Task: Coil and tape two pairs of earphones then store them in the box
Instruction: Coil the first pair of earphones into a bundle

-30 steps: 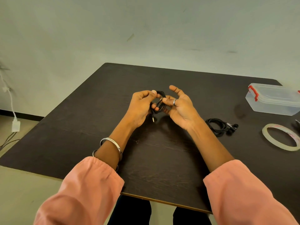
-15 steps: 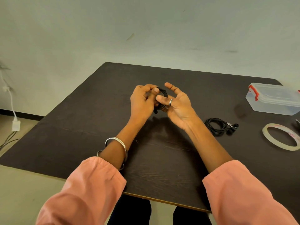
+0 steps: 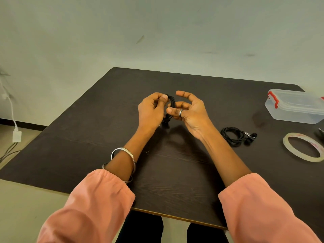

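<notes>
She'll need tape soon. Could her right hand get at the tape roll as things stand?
Probably, once freed. The right hand is busy on the held earphones with the left hand. The tape roll lies flat to its right, with only bare table and the other earphones between.

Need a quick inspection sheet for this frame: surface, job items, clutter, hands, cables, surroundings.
Surface: dark wood-grain table.
Job's things: black earphone coil held above the table between both hands; second black earphone coil lies on the table, right; beige tape roll flat beside it; clear plastic box with red latches, lid on, far right.
Clutter: dark object at the right edge, cut off, unidentifiable.
Hands: left hand pinches the held coil; right hand supports it with curled fingers.
Cables: white charger and cords on the floor, left.
Surroundings: plain pale wall.
</notes>
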A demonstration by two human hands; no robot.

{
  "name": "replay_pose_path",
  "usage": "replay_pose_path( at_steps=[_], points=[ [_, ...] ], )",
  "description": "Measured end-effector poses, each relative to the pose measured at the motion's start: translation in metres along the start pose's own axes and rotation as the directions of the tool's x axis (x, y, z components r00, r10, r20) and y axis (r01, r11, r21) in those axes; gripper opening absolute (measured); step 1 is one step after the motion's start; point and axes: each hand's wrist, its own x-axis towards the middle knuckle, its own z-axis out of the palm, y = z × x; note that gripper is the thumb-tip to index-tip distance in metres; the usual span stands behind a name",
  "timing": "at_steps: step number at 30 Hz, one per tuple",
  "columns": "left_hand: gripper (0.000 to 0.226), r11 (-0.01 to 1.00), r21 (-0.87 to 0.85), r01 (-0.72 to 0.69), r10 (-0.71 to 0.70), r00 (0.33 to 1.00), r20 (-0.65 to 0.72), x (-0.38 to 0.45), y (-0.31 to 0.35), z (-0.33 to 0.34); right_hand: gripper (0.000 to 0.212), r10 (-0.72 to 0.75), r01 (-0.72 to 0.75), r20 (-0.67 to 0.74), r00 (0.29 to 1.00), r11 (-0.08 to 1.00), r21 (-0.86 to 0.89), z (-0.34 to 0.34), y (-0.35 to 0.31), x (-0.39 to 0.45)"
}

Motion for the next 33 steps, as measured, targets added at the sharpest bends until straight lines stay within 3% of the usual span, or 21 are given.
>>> replay_pose_path(
  at_steps=[5, 16, 26, 33],
  points=[
    [0.021, 1.0, 0.007, 0.005, -0.004, 0.997, -0.076, -0.001, 0.003, -0.002, 0.07, -0.07, 0.074, 0.028, 0.997, 0.977, -0.199, 0.001, -0.003, -0.001],
    [0.022, 0.996, -0.072, 0.045, -0.045, 0.999, 0.004, -0.004, 0.005, 0.0, 0.042, -0.042, 0.036, -0.044, 0.998, 0.991, -0.132, 0.004, 0.007, 0.001],
    [0.021, 0.996, -0.073, 0.057, -0.057, 0.998, -0.003, -0.004, 0.005, -0.001, 0.049, -0.095, 0.102, 0.055, 0.994, 0.984, -0.144, 0.003, 0.004, -0.003],
    [0.022, 0.995, -0.079, 0.067, -0.067, 0.998, 0.005, -0.005, 0.006, 0.001, 0.051, -0.14, 0.146, 0.044, 0.989, 0.97, -0.195, 0.0, 0.004, -0.003]
  ],
)
